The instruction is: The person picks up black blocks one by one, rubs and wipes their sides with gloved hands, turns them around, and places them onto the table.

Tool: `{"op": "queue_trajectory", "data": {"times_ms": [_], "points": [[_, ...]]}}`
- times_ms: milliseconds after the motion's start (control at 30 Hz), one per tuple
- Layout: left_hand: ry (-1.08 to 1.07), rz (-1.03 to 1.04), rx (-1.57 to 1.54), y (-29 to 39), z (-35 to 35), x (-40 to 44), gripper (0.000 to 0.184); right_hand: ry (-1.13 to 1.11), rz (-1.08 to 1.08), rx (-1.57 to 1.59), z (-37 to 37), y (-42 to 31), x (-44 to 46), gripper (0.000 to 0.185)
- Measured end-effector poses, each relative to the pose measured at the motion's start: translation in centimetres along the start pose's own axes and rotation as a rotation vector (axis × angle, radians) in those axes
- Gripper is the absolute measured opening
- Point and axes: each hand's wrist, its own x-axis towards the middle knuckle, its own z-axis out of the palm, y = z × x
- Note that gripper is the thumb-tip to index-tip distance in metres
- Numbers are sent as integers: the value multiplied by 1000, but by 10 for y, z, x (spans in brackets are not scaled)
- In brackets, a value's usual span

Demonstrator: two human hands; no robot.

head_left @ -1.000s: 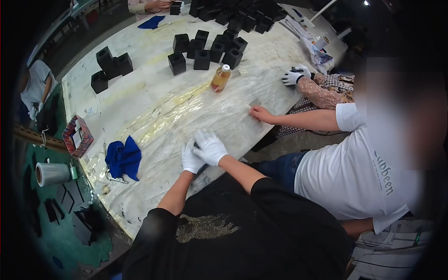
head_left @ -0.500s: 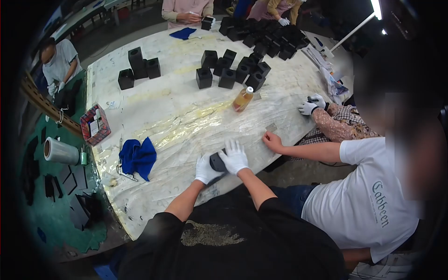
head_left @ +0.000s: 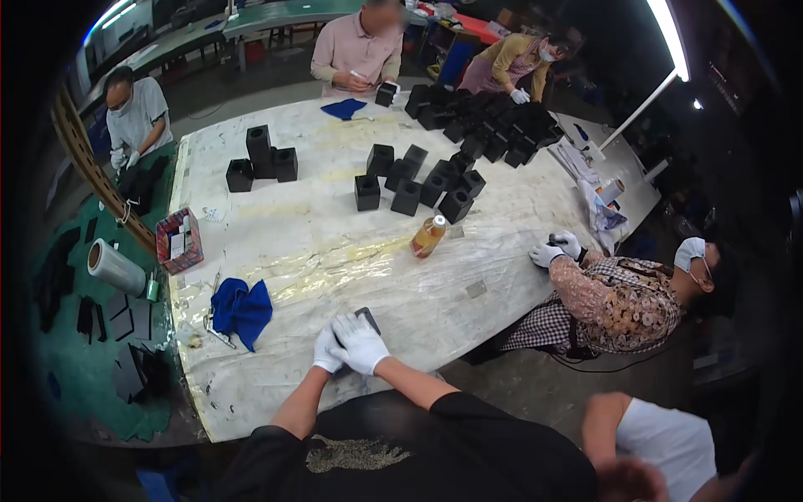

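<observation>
Right grip (head_left: 360, 345) now overlaps left grip (head_left: 325, 351) on the black piece (head_left: 369, 319)

Half a second ago the two flanked the piece; now only its far end shows beyond the right fingers, near the tabletop's (head_left: 251, 389) near edge. A white-shirted co-worker (head_left: 669, 439) has drawn back. Handling seems centred on this piece; whether either grip is closed on it, I cannot tell

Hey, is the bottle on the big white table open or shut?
Shut: a white cap sits on top of the bottle.
</observation>
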Motion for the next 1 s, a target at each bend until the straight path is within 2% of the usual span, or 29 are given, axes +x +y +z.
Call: {"op": "queue_trajectory", "data": {"times_ms": [67,133,200,267,333,367,400,467,600,633,700,733,800,833,867,933,1000], "points": [[-105,-294,-498,29,-44,11,57,-8,38,-20,-15,10,9,76],[-60,-407,-421,43,-70,13,80,49,228,-26,-12,28,8,76],[-108,-377,-387,40,-71,13,80,86,423,-27,-12,47,-3,74],[-127,-330,-409,38,-69,15,72,179,360,-180,-9,34,-19,72],[-101,-279,-432,27,-49,13,65,25,147,-66,-13,3,-15,70],[122,-165,-372,21,-40,6,55,26,59,-59,-8,-9,-6,68],[72,-242,-411,16,-28,2,53,18,88,-52,-7,-11,9,68],[-117,-229,-426,17,-35,14,58,-7,145,-30,-14,-8,43,67],[-94,-280,-391,36,-71,16,67,194,355,-113,-4,28,25,66],[-84,-295,-402,34,-70,14,69,98,429,-96,-13,21,9,66],[-126,-345,-424,28,-61,11,67,-6,298,-133,-11,-19,-11,67],[-68,-258,-341,16,-33,5,66,-60,237,-147,-9,-30,-16,68],[32,-74,-169,-13,31,-15,65,-15,142,-80,4,-41,-1,69],[182,-45,-153,-13,34,-11,65,-13,135,-43,5,-33,13,69],[74,-123,-250,-8,17,-7,67,-10,121,-5,5,-25,24,70],[-108,-297,-446,21,-47,9,72,31,268,-114,1,0,22,68],[-115,-328,-458,31,-67,13,73,77,482,-162,-5,20,-1,68]]}}
